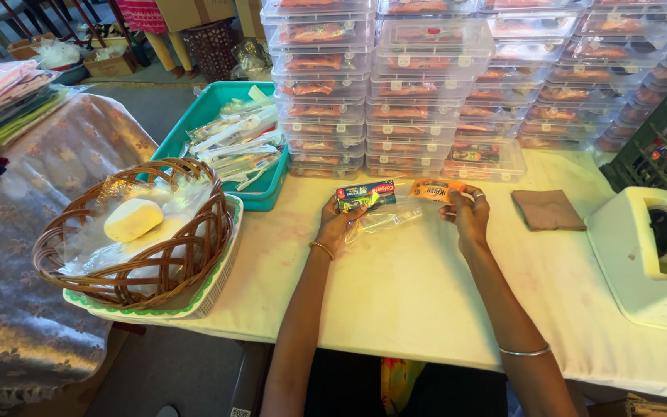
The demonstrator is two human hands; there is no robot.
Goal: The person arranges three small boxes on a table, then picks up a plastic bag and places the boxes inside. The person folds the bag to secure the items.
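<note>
Two bare hands meet over the white table [395,301]. The left hand [336,224] pinches a small dark box [365,194] and a clear plastic bag [387,220]; the right hand [468,212], just beside, pinches an orange packet [435,189] between its fingertips. Left of the hands sits a wicker basket [137,232]. Beyond them rise stacked clear containers [426,85] and a teal tray [218,108].

Teal tray [194,123], brown wicker basket [194,255], orange packet [435,189]
</note>
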